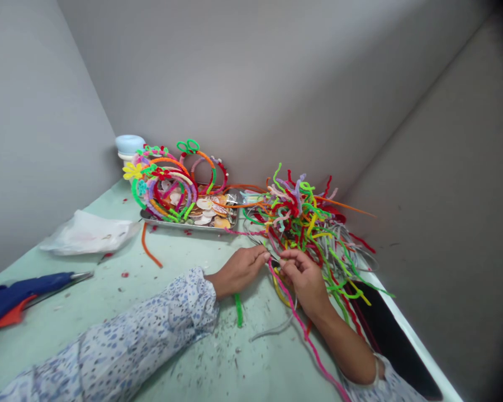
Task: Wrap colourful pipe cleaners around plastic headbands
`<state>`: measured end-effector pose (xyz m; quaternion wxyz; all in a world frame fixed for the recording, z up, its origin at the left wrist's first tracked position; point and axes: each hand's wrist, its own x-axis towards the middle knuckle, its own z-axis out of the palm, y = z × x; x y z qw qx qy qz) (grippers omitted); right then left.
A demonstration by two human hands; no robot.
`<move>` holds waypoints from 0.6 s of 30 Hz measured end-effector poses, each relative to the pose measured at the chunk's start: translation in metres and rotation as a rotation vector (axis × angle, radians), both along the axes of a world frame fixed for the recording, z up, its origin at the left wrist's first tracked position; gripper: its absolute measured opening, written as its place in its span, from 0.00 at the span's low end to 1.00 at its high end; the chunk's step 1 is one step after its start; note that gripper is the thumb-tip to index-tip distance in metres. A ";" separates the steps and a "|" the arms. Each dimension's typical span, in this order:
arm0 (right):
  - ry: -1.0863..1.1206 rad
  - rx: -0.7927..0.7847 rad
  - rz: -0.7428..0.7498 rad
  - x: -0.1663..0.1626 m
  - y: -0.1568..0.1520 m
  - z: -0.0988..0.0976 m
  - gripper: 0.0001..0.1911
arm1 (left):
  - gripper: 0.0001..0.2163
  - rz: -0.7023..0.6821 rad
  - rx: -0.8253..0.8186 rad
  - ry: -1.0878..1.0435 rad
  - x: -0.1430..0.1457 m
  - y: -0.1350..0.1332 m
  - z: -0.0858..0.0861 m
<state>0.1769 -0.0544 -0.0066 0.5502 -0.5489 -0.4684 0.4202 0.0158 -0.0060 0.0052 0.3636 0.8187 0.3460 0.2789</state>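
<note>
In the head view my left hand is closed, thumb and fingertips pinching a pink pipe cleaner. Its long end trails down over the table toward the lower right. My right hand is pinched shut close beside the left. A thin dark piece shows between the two hands, too small to name. Just behind my right hand lies a big tangle of coloured pipe cleaners, red, green, yellow, purple and grey. A short green pipe cleaner pokes out below my left wrist.
A metal tray holds shell-like flat pieces and several decorated headbands. A jar with a pale blue lid stands behind. Left are a plastic bag and a blue glue gun. An orange pipe cleaner lies near the tray. Grey walls enclose the table.
</note>
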 end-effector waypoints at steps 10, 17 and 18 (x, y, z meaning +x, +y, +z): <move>-0.018 -0.022 0.002 0.002 -0.001 -0.001 0.10 | 0.11 0.018 0.018 -0.014 0.000 -0.002 0.002; 0.003 -0.027 0.021 0.001 -0.001 0.000 0.09 | 0.09 0.025 0.100 0.001 0.001 0.000 -0.003; -0.007 -0.025 0.019 0.001 -0.001 -0.001 0.09 | 0.09 0.025 0.112 0.004 0.002 0.000 -0.003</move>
